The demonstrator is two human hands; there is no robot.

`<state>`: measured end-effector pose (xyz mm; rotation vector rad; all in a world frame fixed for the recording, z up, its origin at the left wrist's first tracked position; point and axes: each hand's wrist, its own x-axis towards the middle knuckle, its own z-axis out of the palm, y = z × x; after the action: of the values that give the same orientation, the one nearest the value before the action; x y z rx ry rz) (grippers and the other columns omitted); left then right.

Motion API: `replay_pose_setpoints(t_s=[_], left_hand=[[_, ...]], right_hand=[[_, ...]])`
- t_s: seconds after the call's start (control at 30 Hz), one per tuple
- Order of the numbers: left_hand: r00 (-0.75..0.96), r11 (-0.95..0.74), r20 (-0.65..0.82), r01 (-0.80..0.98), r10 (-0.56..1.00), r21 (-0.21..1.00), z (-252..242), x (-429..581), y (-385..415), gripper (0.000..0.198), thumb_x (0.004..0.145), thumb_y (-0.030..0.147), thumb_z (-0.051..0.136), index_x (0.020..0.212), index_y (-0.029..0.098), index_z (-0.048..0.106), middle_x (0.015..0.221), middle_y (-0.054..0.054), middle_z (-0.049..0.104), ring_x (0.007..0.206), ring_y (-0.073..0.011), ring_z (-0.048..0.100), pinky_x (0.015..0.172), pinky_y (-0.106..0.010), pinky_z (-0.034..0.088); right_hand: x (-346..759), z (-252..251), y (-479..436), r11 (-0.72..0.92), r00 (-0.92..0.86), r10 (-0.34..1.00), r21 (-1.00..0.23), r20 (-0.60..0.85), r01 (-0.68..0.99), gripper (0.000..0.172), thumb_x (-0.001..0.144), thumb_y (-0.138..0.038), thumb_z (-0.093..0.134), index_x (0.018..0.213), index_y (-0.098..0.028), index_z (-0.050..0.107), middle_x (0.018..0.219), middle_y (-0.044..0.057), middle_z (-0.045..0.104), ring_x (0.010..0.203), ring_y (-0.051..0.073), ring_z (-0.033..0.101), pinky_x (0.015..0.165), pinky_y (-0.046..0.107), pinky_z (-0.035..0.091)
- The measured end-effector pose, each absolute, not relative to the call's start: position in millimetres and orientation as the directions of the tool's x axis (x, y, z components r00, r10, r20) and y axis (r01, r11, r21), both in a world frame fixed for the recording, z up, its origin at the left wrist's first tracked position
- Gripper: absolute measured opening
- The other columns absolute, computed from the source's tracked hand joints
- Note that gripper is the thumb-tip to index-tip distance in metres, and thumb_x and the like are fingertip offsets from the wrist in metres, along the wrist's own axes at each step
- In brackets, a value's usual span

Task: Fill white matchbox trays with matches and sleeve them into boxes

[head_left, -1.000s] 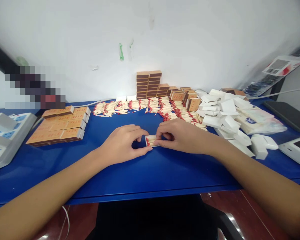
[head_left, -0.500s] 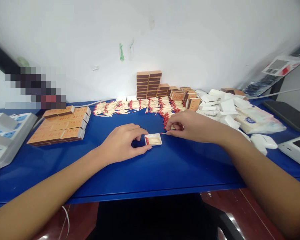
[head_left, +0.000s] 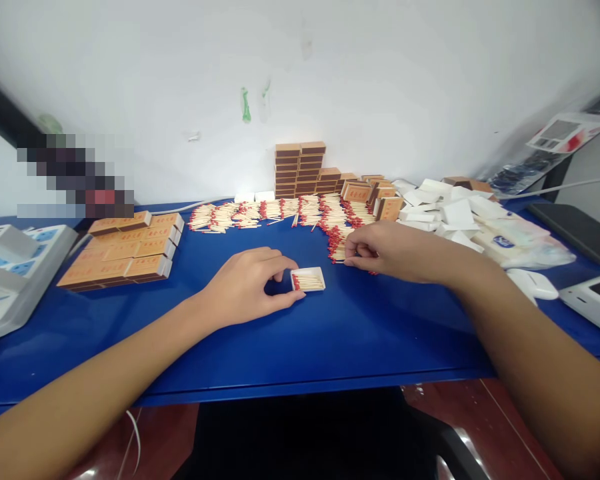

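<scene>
Head view, blue tabletop [head_left: 260, 360].
Left hand [head_left: 245, 283] holds white tray [head_left: 321, 277], red-headed matches [head_left: 309, 281] inside; right hand [head_left: 389, 251] at loose match pile [head_left: 337, 235].

Small workshop-like work corner suggested; home or business cannot be told. Blue tabletop [head_left: 240, 353] set against marked white wall [head_left: 380, 80]; matchboxes [head_left: 287, 169] stacked in quantity, loose matches [head_left: 309, 212] spread in piles, white trays [head_left: 457, 213] heaped at right, power strip [head_left: 47, 257] placed at left.
</scene>
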<state>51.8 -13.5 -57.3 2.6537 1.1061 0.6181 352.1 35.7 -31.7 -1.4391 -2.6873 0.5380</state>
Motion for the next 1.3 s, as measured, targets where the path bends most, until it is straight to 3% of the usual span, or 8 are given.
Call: replay_pose_setpoints(t_s=[0.23, 0.63, 0.87, 1.13, 1.3], left_hand=[[0.633, -0.702, 0.304, 0.629, 0.712, 0.334, -57.2, 51.9, -13.6, 0.029, 0.096, 0.042, 0.079, 0.116, 0.021, 0.078, 0.086, -0.001, 0.070, 0.081, -0.0183, 0.067, 0.072, -0.030, 0.049], [0.636, -0.707, 0.309, 0.627, 0.707, 0.326, -59.1, 50.8, -13.1, 0.028, 0.096, 0.041, 0.080, 0.115, 0.021, 0.078, 0.086, -0.001, 0.071, 0.080, -0.0183, 0.067, 0.072, -0.030, 0.049], [0.636, -0.711, 0.317, 0.623, 0.703, 0.327, -58.8, 52.8, -14.2, 0.028, 0.096, 0.041, 0.079, 0.116, 0.022, 0.078, 0.084, 0.000, 0.068, 0.079, -0.0179, 0.066, 0.070, -0.030, 0.047], [0.647, -0.726, 0.330, 0.613, 0.688, 0.312, -60.8, 57.1, -14.1, 0.027, 0.096, 0.041, 0.080, 0.110, 0.018, 0.078, 0.084, 0.000, 0.068, 0.078, -0.0175, 0.064, 0.070, -0.030, 0.047], [0.644, -0.725, 0.332, 0.614, 0.689, 0.313, -60.9, 56.3, -14.3, 0.026, 0.095, 0.039, 0.080, 0.110, 0.018, 0.078, 0.085, 0.000, 0.068, 0.079, -0.0174, 0.064, 0.070, -0.030, 0.047]], right_hand=[[352.9, -36.2, 39.2, 0.504, -0.554, 0.829, -0.330, -0.076, 0.798, 0.011, 0.094, -0.031, 0.068, 0.097, -0.024, 0.076, 0.073, 0.001, 0.069, 0.063, 0.018, 0.058, 0.060, 0.031, 0.036], [349.3, -36.7, 34.9, 0.520, -0.580, 0.808, -0.342, -0.099, 0.783, 0.010, 0.090, -0.024, 0.067, 0.081, -0.024, 0.066, 0.067, -0.001, 0.062, 0.058, 0.016, 0.049, 0.058, 0.033, 0.031], [337.8, -30.7, 22.8, 0.589, -0.640, 0.766, -0.459, 0.055, 0.666, 0.022, 0.101, -0.042, 0.063, 0.091, -0.024, 0.070, 0.071, 0.000, 0.065, 0.064, 0.018, 0.054, 0.061, 0.033, 0.034], [312.5, -39.4, 5.3, 0.651, -0.704, 0.706, -0.461, 0.078, 0.602, 0.016, 0.102, -0.031, 0.061, 0.091, -0.022, 0.067, 0.080, 0.001, 0.067, 0.069, 0.017, 0.055, 0.066, 0.032, 0.035], [308.4, -41.3, 2.7, 0.648, -0.711, 0.701, -0.467, 0.057, 0.601, 0.019, 0.104, -0.033, 0.059, 0.090, -0.022, 0.066, 0.083, 0.002, 0.068, 0.071, 0.017, 0.056, 0.067, 0.032, 0.035]])
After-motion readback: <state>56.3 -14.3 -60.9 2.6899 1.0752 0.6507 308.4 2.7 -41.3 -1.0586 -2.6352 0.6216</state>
